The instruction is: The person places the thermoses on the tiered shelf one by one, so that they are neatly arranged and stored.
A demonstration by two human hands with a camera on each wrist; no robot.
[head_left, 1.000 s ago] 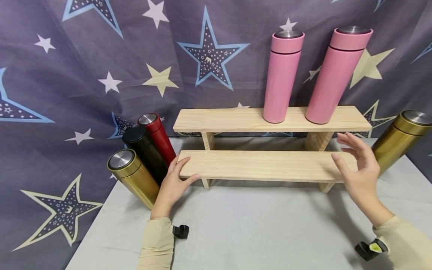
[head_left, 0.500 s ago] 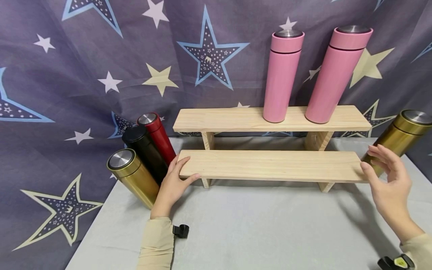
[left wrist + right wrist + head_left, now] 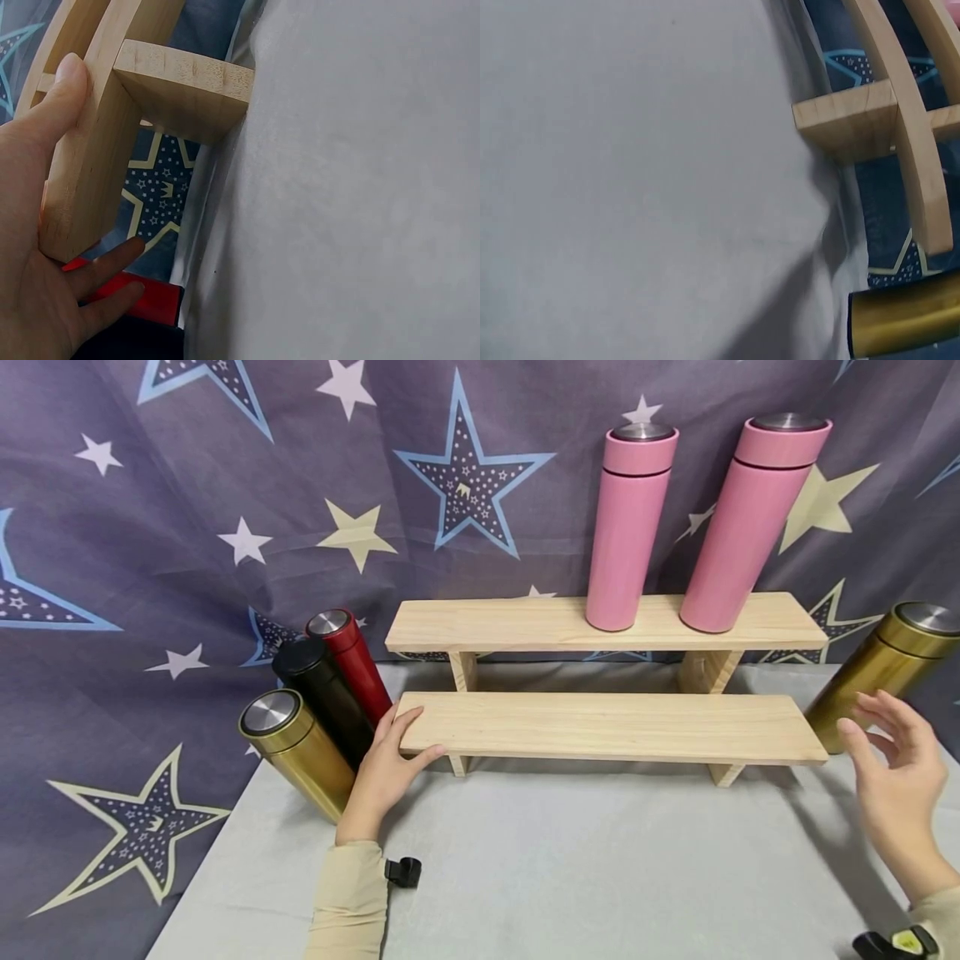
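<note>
A two-tier wooden shelf (image 3: 615,727) stands on the table. My left hand (image 3: 386,772) grips the left end of its lower board. In the left wrist view the thumb (image 3: 69,75) lies along the board and two fingers reach past its end. My right hand (image 3: 900,777) is raised with its fingers loosely bent and nothing in them, just right of the shelf. Its fingertips overlap the lower part of a gold thermos (image 3: 877,677) in the head view. The right wrist view shows that gold thermos (image 3: 907,315) beside the board's end, with the hand out of frame.
Two pink thermoses (image 3: 633,535) stand on the right half of the upper board. Left of the shelf, a red thermos (image 3: 352,660), a black thermos (image 3: 326,702) and another gold thermos (image 3: 300,756) stand in a row. A starry curtain (image 3: 187,510) hangs behind the grey-covered table (image 3: 562,860).
My right hand has moved right, from over the lower board's right end to beside the gold thermos. The left hand stays on the shelf, and the thermoses have not moved.
</note>
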